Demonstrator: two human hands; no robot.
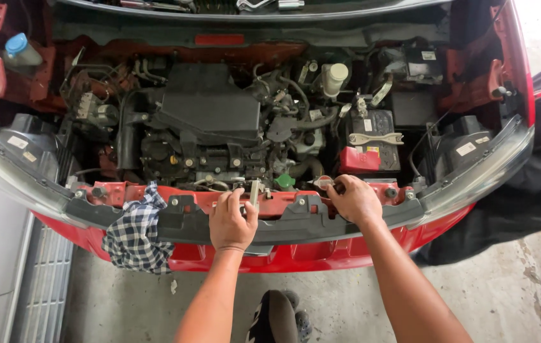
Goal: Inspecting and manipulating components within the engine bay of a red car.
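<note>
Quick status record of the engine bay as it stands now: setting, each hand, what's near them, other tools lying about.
Setting: red car with the hood open, seen from the front
Left hand: on the front crossmember, by a small upright metal part
Right hand: fingers on a small metal tool at the crossmember's top edge
Near left hand: checked cloth draped over the front edge
Other tools: wrench lying on the battery
Also in view: green cap, black air box
</note>
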